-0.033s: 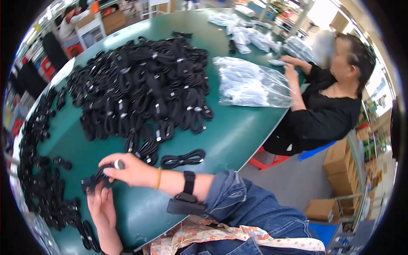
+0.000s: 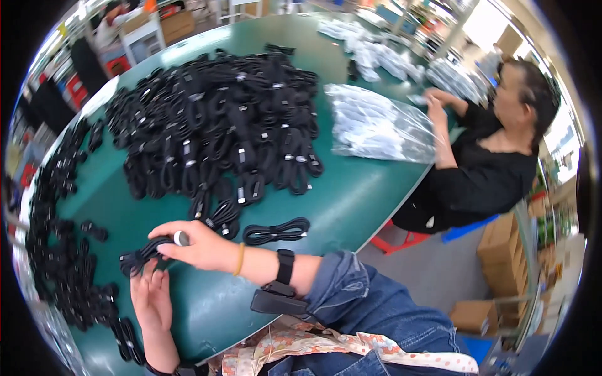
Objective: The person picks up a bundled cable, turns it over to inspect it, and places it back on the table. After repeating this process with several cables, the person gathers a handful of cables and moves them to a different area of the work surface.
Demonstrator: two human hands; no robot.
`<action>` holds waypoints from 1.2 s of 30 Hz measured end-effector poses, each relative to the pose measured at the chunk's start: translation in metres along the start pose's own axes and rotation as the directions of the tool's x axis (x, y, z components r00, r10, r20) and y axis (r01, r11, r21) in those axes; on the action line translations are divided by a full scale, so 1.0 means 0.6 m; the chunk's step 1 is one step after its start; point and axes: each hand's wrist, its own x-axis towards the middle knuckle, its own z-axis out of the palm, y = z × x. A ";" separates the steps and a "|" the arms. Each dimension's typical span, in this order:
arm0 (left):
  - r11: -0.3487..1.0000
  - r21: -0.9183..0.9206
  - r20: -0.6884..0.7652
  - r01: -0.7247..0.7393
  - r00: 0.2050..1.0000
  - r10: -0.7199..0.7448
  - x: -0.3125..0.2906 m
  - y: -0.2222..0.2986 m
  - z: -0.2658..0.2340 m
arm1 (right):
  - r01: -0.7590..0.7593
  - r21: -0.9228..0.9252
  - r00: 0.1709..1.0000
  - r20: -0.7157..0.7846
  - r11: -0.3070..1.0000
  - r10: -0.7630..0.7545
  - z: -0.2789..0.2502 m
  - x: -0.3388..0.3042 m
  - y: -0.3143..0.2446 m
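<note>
My right hand point(image 2: 194, 244) is closed around one end of a coiled black cable bundle point(image 2: 141, 255), held just above the green table. A small white round piece point(image 2: 181, 238) shows at this hand; I cannot tell whether it is worn or held. Under the bundle, my left hand point(image 2: 150, 297) has its palm turned inward and its fingers loosely bent and apart, the fingertips at the cable's lower side. Another tied black cable point(image 2: 276, 231) lies flat to the right of my right hand. Beyond my hands spreads a big heap of black cable bundles point(image 2: 213, 119).
More black cables point(image 2: 69, 276) line the left edge of the green table point(image 2: 338, 203). A clear bag of white packets point(image 2: 370, 128) lies at the right, before a co-worker in black point(image 2: 483, 169), whose hands are at a small packet. Cardboard boxes point(image 2: 501, 263) stand on the right.
The whole view has shifted slightly, so things sit a little further right. The held cable bundle's free end has tilted, and my left fingertips have moved along its underside. The co-worker's hands moved slightly.
</note>
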 end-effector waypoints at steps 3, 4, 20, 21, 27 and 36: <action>0.998 -0.051 0.035 0.029 0.999 -0.028 0.006 0.008 -0.009 | 0.131 -0.288 0.979 0.186 0.949 -0.079 0.006 -0.006 -0.008; 0.998 -0.064 -0.006 0.008 1.000 -0.009 0.000 0.006 -0.012 | 0.230 -0.413 0.955 0.269 0.881 -0.124 0.006 -0.012 -0.014; 0.994 0.046 -0.037 -0.102 0.994 0.104 -0.001 0.021 -0.020 | -0.050 -0.283 0.992 0.099 0.958 0.081 0.012 -0.010 -0.023; 0.992 0.052 -0.015 -0.114 0.993 0.115 0.000 0.021 -0.021 | -0.063 -0.310 0.990 0.100 0.949 0.098 0.012 -0.010 -0.026; 0.990 0.114 0.049 -0.085 0.996 0.080 -0.004 0.022 -0.026 | -0.031 -0.354 0.998 0.042 0.935 0.049 0.013 -0.012 -0.025; 0.751 0.631 -0.097 -0.195 0.941 0.326 0.034 0.083 -0.068 | -0.364 -0.340 0.891 0.145 0.867 0.430 -0.004 -0.005 -0.051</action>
